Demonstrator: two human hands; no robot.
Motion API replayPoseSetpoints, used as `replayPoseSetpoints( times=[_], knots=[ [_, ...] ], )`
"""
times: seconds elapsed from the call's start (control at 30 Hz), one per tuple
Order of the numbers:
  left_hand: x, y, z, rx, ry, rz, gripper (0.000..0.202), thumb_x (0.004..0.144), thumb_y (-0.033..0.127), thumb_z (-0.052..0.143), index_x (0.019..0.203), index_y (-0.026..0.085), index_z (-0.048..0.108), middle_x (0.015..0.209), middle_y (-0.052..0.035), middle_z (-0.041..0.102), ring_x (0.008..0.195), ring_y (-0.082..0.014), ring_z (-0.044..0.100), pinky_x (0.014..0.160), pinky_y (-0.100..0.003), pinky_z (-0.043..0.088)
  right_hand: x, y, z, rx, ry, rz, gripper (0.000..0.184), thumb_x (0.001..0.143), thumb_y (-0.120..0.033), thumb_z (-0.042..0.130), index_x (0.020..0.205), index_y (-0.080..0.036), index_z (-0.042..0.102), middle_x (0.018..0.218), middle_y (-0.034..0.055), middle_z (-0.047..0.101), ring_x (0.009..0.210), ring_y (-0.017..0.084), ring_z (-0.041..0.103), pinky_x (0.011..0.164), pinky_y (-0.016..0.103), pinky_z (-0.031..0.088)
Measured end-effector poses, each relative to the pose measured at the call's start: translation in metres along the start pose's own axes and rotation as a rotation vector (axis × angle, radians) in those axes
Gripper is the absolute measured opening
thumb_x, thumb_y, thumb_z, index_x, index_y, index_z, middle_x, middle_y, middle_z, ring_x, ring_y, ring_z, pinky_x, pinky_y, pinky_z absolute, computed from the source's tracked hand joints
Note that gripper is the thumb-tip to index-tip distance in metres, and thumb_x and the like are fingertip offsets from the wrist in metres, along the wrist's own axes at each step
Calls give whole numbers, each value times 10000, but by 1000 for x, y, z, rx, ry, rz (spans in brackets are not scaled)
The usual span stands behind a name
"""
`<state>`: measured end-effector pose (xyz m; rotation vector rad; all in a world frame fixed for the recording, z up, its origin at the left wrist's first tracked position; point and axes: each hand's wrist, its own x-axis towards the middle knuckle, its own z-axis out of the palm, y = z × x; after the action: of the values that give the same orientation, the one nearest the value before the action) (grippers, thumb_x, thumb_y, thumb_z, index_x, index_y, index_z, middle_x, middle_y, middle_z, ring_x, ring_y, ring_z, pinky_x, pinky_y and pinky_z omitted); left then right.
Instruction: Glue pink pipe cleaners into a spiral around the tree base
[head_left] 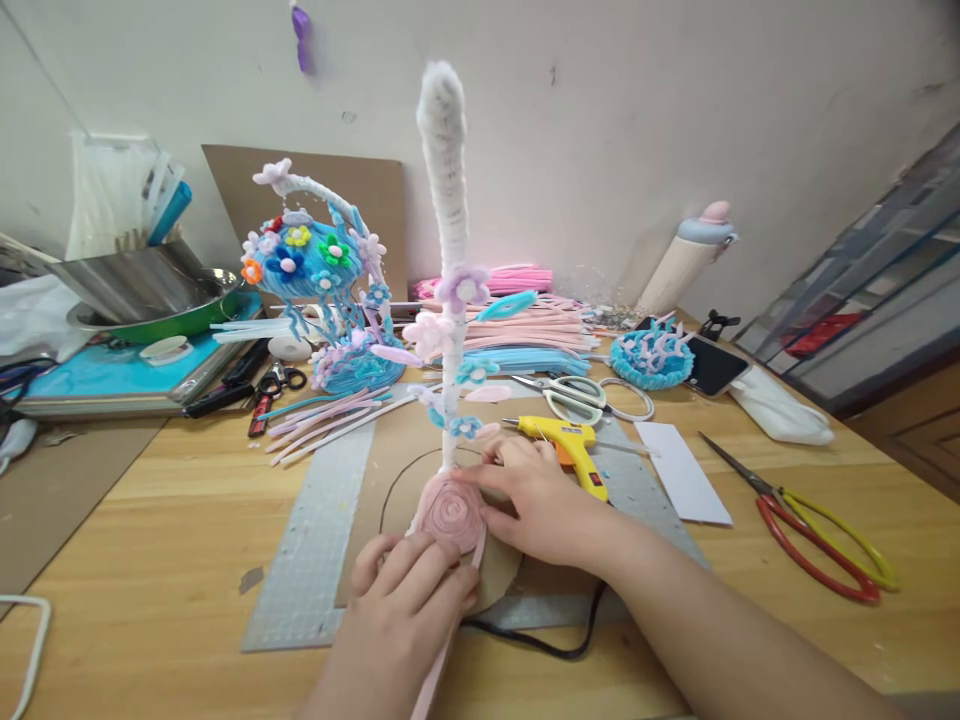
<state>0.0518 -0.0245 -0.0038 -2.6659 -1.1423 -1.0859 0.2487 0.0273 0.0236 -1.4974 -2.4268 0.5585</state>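
A tall white fuzzy stem [448, 190] with small pastel flowers stands upright from a pink pipe-cleaner spiral [450, 512] on a round cardboard disc [501, 580]. My left hand [409, 595] is closed on the loose pink pipe-cleaner strand [431, 680] at the spiral's near edge. My right hand [536, 500] lies with fingers pressed on the spiral's right side, beside the stem's foot.
A yellow glue gun [570, 445] lies just behind my right hand, its black cord running under my wrist. White scissors [574, 392], red-and-yellow scissors [817, 530], a white card [679, 470], a blue flower craft [322, 280], pipe-cleaner bundles [525, 325] and a metal bowl [142, 290] surround the grey cutting mat [315, 540].
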Motion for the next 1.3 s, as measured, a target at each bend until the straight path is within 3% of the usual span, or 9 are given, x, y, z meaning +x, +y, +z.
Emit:
replayPoseSetpoints(
  times=[0.17, 0.37, 0.5, 1.03, 1.3],
  knots=[
    [-9, -6, 7, 47, -102, -18, 131, 906, 308, 563, 987, 320, 666, 972, 47, 707, 988, -150, 543, 933, -311, 254, -1, 0, 0, 4, -5, -6, 416, 846, -319, 547, 1254, -397, 564, 1084, 57, 528, 1076, 254, 442, 909, 456, 273],
    [-5, -6, -1, 79, -220, -13, 210, 890, 248, 569, 1058, 342, 653, 1079, 48, 682, 1033, -159, 516, 955, -311, 232, 0, 1, -1, 1, -5, 3, 399, 858, -336, 539, 1252, -391, 569, 1089, 60, 524, 1085, 256, 433, 913, 450, 261],
    [-1, -4, -5, 93, -219, -47, 286, 892, 158, 500, 1033, 349, 660, 1052, 46, 694, 1017, -169, 519, 946, -323, 228, 0, 0, -1, 11, -7, -6, 399, 857, -330, 537, 1251, -383, 571, 1093, 62, 525, 1087, 257, 433, 917, 449, 256],
    [4, -11, -13, 114, -306, -4, 360, 821, 115, 518, 1059, 357, 639, 1113, 52, 669, 1055, -197, 477, 982, -352, 184, -4, 2, -3, 36, -5, -40, 502, 800, -364, 606, 1296, -377, 528, 1117, 70, 497, 1110, 266, 425, 921, 461, 271],
    [-8, -18, -9, 127, -346, -20, 376, 797, 258, 639, 1142, 405, 607, 1190, 28, 621, 1081, -218, 465, 1017, -376, 170, -4, 1, -3, 26, 6, -45, 545, 753, -500, 640, 1273, -380, 536, 1123, 65, 481, 1115, 286, 423, 942, 482, 261]
  ],
)
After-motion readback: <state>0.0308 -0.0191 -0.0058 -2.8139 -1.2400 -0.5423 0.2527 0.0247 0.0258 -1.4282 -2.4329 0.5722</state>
